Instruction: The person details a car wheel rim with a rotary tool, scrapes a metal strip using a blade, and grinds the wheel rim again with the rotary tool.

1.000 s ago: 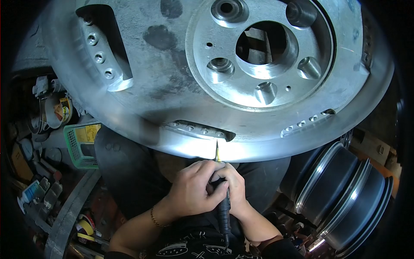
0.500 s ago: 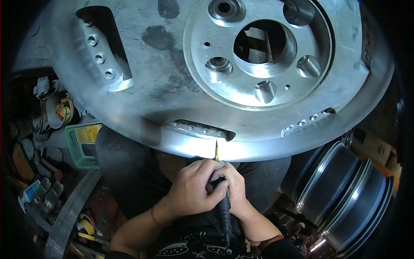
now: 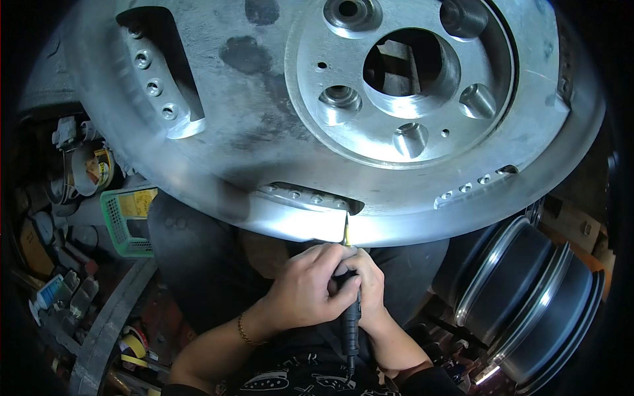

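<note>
Both my hands are wrapped round a slim black handheld rotary tool point(image 3: 351, 330), whose cable runs down toward my shirt. My left hand point(image 3: 307, 284), with a bracelet at its wrist, grips it from the left. From the right, my right hand point(image 3: 368, 280) closes on the same tool. A thin bit point(image 3: 347, 231) points up from my fingers, its tip at the right end of a slot point(image 3: 310, 197) near the rim of a large metal wheel disc point(image 3: 251, 145). Whether the tip touches the metal cannot be made out.
Stacked wheel rims point(image 3: 522, 290) stand at the lower right. A green basket point(image 3: 122, 228) with a yellow item is on the left, above a grey curved bar point(image 3: 109, 323). Tape rolls and small bottles lie at the lower left. My legs are under the disc.
My hands and the tool have shifted slightly right, and the bit tip now sits nearer the slot's right end. The disc appears almost unchanged in the view.
</note>
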`<act>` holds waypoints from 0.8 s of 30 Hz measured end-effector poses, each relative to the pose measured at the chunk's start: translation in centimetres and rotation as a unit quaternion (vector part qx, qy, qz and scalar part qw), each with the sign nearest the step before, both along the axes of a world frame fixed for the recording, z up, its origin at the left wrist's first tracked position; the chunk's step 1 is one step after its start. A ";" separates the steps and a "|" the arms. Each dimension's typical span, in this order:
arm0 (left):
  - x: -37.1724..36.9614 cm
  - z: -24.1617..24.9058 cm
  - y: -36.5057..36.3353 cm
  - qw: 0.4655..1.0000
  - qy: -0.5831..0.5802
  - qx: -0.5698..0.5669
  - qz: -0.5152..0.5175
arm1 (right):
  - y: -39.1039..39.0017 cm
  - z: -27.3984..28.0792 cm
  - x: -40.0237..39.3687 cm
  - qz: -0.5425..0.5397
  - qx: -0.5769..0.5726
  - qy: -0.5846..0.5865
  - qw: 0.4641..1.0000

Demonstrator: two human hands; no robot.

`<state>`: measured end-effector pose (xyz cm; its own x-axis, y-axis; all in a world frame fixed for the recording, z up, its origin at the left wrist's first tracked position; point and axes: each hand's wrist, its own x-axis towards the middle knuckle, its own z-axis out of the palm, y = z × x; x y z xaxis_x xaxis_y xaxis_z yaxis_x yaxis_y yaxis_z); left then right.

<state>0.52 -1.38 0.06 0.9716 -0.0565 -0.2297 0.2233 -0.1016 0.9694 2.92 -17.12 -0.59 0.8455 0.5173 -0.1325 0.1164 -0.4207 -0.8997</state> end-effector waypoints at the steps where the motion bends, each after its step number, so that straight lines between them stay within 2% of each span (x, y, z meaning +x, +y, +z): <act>1: 0.0 0.0 0.1 1.000 0.000 0.000 0.001 | 0.0 -0.1 0.0 0.001 0.000 0.000 1.000; 10: -0.5 0.0 0.9 0.999 0.010 0.030 0.014 | 0.6 -0.7 0.0 0.032 0.025 0.031 0.999; 24: -0.2 0.0 0.6 1.000 -0.006 0.022 0.014 | 0.4 -0.7 0.0 0.016 0.030 0.027 0.999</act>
<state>0.28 -0.74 0.07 0.9754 -0.0185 -0.2194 0.2149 -0.1382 0.9668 2.90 -16.74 -1.25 0.8204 0.5529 -0.1458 0.0790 -0.3621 -0.9288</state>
